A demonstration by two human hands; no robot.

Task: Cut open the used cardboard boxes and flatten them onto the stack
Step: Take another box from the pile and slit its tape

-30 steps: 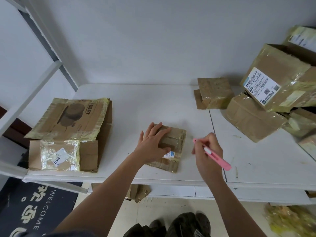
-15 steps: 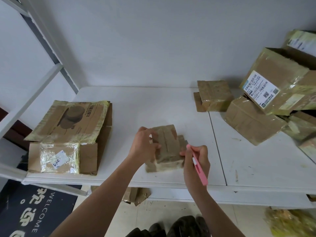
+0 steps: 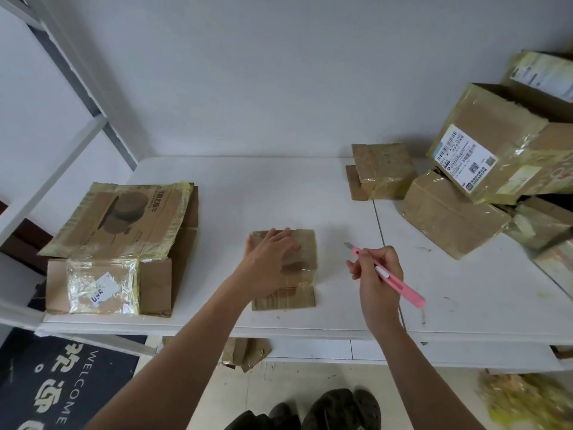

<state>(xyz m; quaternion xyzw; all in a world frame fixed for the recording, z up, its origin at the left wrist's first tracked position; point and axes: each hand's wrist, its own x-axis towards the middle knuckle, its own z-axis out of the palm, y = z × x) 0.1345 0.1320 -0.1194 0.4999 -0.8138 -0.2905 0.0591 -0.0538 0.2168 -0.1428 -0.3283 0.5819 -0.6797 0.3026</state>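
A small taped cardboard box [image 3: 297, 274] lies on the white table [image 3: 279, 187] near its front edge. My left hand [image 3: 269, 254] rests flat on top of it, fingers straight and spread. To the right, my right hand [image 3: 376, 271] grips a pink box cutter [image 3: 393, 280] with its blade pointing up and left, clear of the box. A stack of flattened cardboard [image 3: 117, 246] lies at the table's left end.
Several taped used boxes [image 3: 449, 212] are piled at the right, one with a white shipping label [image 3: 462, 158]. Another small box [image 3: 383, 170] sits at the back. A cardboard scrap [image 3: 245, 352] lies under the table, a welcome mat [image 3: 59, 380] at lower left.
The box was tipped up between both hands half a second ago and now lies flat. My left hand moved onto its top. My right hand with the cutter pulled away to the right.
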